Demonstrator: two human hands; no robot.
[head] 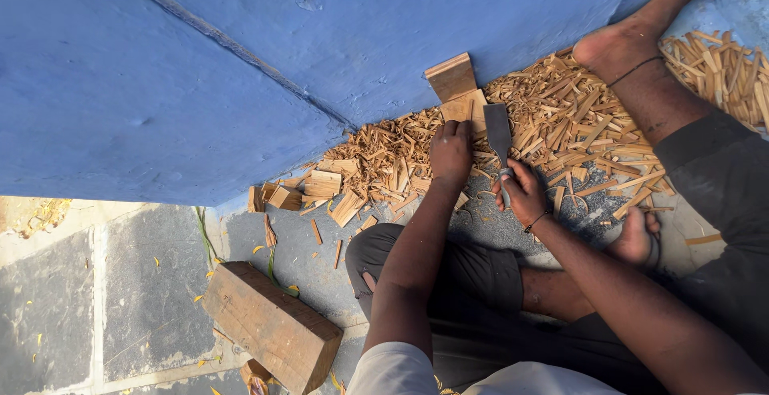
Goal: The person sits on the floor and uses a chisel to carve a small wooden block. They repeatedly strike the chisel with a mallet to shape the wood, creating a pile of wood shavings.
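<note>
The person sits on the stone floor (320, 255) against a blue wall (240, 66). The left hand (450, 153) is curled down over the near end of a small wooden block (466, 108), pinning it upright-ish on the floor at the foot of the wall. A second block (451, 76) leans just behind it, touching the wall. The right hand (522, 193) is wrapped tight around the handle of a broad chisel (498, 132), whose blade lies just beside the held block. Wood shavings (577, 122) are heaped all around both hands. A thick timber beam (272, 327) lies well apart, toward the near left of the floor.
</note>
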